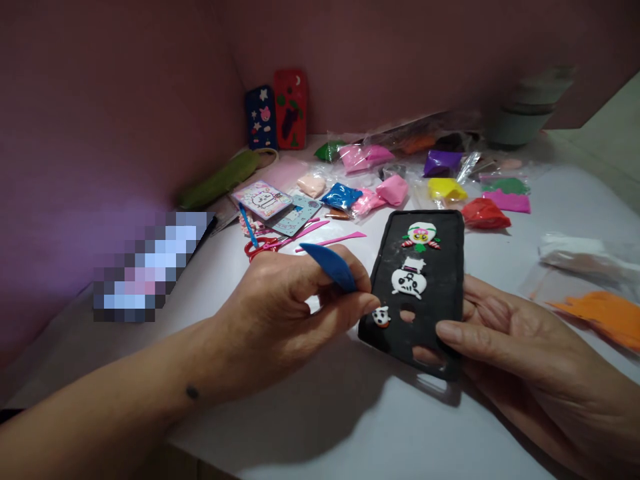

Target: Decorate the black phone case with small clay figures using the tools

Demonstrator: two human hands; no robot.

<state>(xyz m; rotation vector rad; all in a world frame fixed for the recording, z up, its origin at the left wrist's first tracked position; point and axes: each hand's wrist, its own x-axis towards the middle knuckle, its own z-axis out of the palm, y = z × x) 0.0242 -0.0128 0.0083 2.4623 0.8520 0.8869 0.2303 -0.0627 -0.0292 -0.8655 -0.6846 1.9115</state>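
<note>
My right hand (520,340) grips a black phone case (443,280) by its right edge, thumb on the front and fingers behind it. Small clay figures decorate the case: a white one with green and pink parts (421,235) at the top, an upside-down white animal (409,283) in the middle, and a small black-and-white face (381,316) near the lower left. Between the fingers of my left hand (293,300) is a blue clay modelling tool (331,264), its blade pointing up and left. The left fingertips are at the case's left edge, close to the small face.
Bags of coloured clay, among them blue (342,195), yellow (447,189), red (486,215) and orange (600,319), lie behind and right. Red scissors (261,248), pink tools (333,241) and cards (263,199) are mid-left. A blurred-out phone (155,267) lies left. Two decorated cases (291,110) lean on the wall.
</note>
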